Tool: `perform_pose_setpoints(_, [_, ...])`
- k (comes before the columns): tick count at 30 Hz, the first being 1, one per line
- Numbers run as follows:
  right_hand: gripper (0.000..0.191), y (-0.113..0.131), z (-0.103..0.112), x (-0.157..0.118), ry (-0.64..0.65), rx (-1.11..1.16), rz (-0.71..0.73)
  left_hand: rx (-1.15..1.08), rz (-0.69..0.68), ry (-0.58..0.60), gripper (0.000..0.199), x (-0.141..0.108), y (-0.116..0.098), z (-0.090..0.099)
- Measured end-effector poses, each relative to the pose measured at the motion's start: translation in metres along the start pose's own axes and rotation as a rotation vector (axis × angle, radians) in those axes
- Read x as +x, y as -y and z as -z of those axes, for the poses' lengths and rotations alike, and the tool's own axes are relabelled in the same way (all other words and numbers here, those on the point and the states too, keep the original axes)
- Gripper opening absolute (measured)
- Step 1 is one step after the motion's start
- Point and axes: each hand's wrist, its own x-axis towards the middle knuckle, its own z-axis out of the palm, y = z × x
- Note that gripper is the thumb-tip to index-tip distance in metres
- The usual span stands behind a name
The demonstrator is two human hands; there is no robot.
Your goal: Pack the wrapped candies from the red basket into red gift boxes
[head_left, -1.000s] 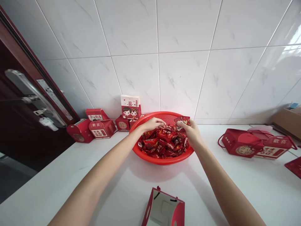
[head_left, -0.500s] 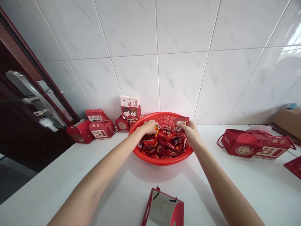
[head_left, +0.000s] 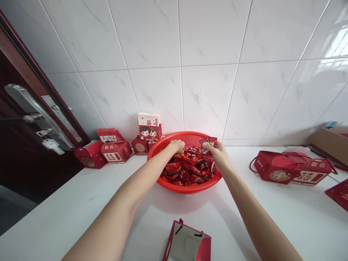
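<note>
On the counter (head_left: 81, 206) before us sits the basket (head_left: 185, 189), with the wall (head_left: 206, 101) behind it and wrapped sweets (head_left: 191, 170) inside. We have our left hand (head_left: 178, 146) over its rear, just left of the middle, and our right hand (head_left: 220, 155) at its right rear, holding a packet (head_left: 208, 144). The front box (head_left: 188, 242) lies nearest us. Left, by the wall, an upright box (head_left: 149, 127) stands on others; 3 boxes (head_left: 115, 152) sit farther left, near the door (head_left: 24, 152). Right, we see more boxes (head_left: 278, 168), a carton (head_left: 326, 145) behind them.

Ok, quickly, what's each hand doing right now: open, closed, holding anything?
Left hand: over the red plastic basket; whether open, closed or holding anything cannot be told.
Right hand: closed, pinching a red printed packet.
</note>
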Motion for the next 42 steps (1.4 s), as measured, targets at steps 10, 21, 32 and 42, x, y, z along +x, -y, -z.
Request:
perform_pose_setpoints(10, [0.025,-0.004,0.001,0.001,0.008,0.027,-0.001,-0.223,-0.055,-0.105,0.049,-0.114,0.027,-0.021])
perform_pose_setpoints(21, [0.027,-0.004,0.001,0.001,0.008,0.016,0.003,-0.274,-0.025,-0.044,0.037,-0.122,0.036,-0.031])
perform_pose_setpoints(32, [0.024,-0.003,0.002,0.003,-0.061,0.011,0.055,-0.335,-0.124,0.159,0.017,0.039,-0.023,-0.019])
perform_pose_setpoints(42, [0.025,0.000,0.002,0.004,-0.099,0.025,0.053,-0.303,-0.048,0.272,0.028,0.037,-0.035,-0.001])
